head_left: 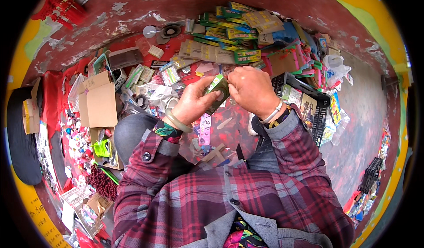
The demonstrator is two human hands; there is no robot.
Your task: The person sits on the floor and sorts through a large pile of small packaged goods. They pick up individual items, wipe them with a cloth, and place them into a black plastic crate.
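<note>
My left hand (pixel 193 100) and my right hand (pixel 252 89) meet in front of me over a red cloth. Both grip a small green packet (pixel 217 86), the left from below and the right at its upper edge. A pale green bangle (pixel 176 121) circles my left wrist. A silver bangle and a beaded band (pixel 274 114) sit on my right wrist. Plaid sleeves cover both forearms.
Several green and yellow card packets (pixel 229 29) are spread at the back. A brown cardboard box (pixel 99 100) stands at the left, and a black plastic crate (pixel 320 111) with goods at the right. Dark red beads (pixel 103 182) lie lower left.
</note>
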